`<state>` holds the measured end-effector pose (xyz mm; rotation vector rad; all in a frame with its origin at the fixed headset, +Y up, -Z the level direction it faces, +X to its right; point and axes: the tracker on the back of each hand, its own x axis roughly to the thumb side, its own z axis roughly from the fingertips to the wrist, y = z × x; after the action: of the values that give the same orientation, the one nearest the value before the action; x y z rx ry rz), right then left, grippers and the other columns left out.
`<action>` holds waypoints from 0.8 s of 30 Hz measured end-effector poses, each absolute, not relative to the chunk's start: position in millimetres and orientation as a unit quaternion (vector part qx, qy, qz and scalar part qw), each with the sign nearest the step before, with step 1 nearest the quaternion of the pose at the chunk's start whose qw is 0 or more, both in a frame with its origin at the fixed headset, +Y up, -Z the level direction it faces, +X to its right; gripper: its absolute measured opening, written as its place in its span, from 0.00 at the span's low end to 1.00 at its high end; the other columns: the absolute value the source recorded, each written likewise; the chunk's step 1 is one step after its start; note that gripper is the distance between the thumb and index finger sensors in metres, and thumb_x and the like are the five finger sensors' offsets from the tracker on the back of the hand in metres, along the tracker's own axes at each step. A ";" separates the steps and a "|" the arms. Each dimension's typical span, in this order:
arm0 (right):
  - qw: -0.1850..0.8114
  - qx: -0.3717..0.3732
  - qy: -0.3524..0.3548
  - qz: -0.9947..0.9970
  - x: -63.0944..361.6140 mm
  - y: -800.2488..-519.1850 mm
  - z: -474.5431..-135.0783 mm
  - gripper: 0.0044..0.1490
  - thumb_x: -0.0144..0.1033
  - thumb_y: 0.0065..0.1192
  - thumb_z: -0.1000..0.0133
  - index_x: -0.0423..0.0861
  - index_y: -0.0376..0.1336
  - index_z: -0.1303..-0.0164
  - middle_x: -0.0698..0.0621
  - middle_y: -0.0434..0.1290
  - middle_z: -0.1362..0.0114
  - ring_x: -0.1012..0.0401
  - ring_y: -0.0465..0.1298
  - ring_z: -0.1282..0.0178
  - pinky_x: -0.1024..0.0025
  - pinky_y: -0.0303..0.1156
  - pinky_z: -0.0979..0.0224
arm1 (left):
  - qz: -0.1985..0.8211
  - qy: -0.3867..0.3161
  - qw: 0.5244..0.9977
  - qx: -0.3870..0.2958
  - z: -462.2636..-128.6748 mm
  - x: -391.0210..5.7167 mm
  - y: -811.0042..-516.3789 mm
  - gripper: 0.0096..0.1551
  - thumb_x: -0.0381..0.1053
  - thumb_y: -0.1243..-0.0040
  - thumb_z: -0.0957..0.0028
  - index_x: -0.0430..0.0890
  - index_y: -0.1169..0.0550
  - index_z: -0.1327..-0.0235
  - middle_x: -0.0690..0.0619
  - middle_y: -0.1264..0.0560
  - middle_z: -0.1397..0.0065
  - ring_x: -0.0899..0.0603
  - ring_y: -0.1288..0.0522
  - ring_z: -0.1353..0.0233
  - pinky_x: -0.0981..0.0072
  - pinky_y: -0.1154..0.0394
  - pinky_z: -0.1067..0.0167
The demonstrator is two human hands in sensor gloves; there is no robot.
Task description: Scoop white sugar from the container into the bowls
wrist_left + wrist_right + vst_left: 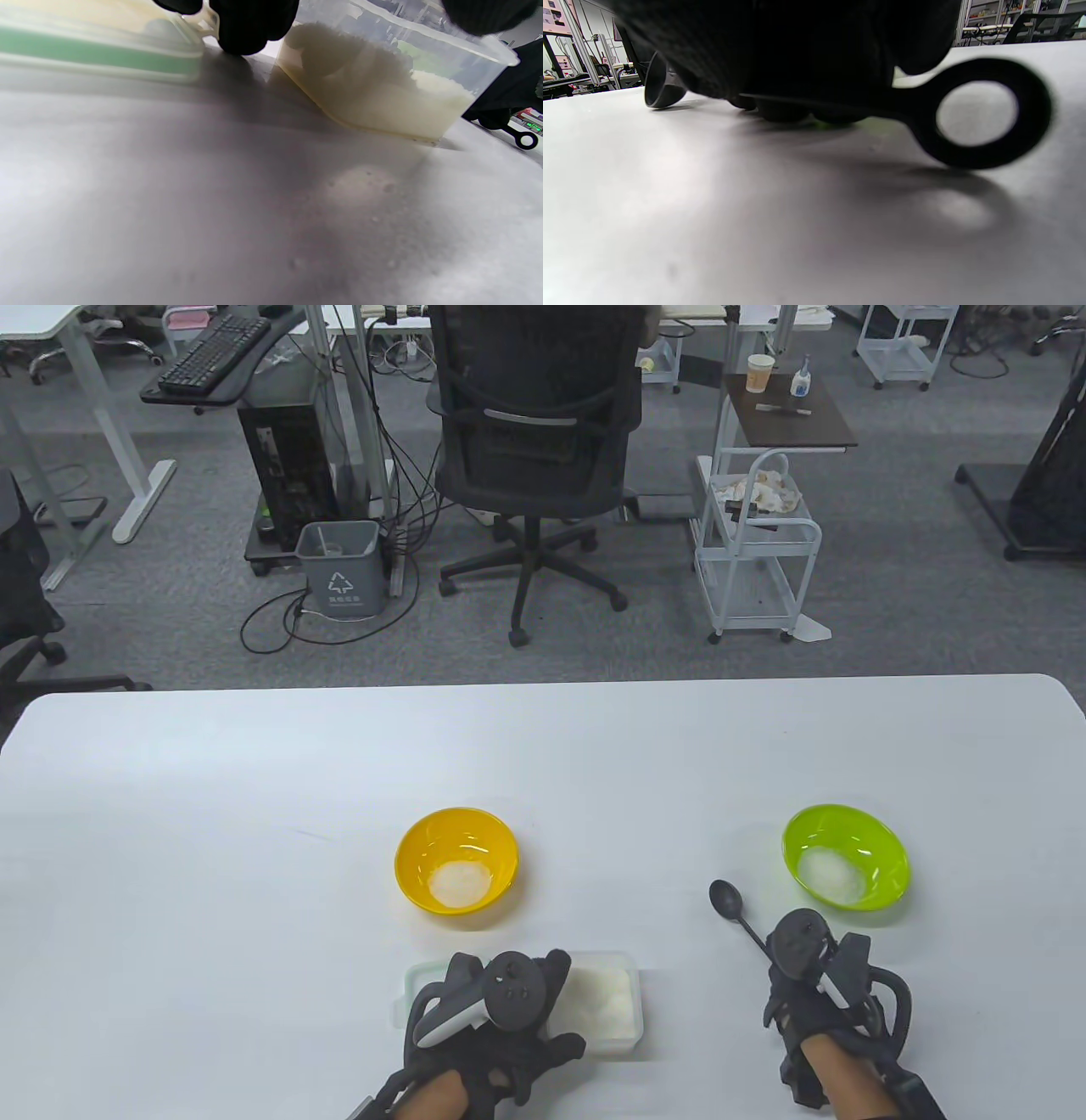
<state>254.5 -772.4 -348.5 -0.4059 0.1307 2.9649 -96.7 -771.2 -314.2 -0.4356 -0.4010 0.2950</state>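
While left hand [492,1018] rests on container [382,84], right hand [819,984] grips spoon [736,909]; ring end only at wrist

Office, desks, swivel chair [536,432], keyboard [216,352]

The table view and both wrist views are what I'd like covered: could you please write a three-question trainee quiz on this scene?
1. True or false: the round yellow plastic bowl already holds sugar.
2. Which hand is at the clear rectangular plastic sugar container? A left hand; B right hand.
3. Fill in: the black plastic spoon has its bowl resting on the white ___.

Key: 1 true; 2 A; 3 table.
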 end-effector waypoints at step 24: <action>0.033 0.047 -0.080 0.995 232.6 -705.6 -326.2 0.47 0.63 0.61 0.50 0.61 0.54 0.20 0.44 0.53 0.13 0.45 0.62 0.16 0.39 0.51 0.17 | 0.143 -0.196 0.946 -0.214 -314.3 -96.1 -770.9 0.58 0.77 0.49 0.58 0.60 0.57 0.19 0.51 0.48 0.12 0.42 0.39 0.13 0.40 0.48 0.18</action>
<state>232.6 -705.6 -326.2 0.1441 -0.2449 3.0618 -96.1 -770.9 -314.3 -0.4360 -0.3987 0.2922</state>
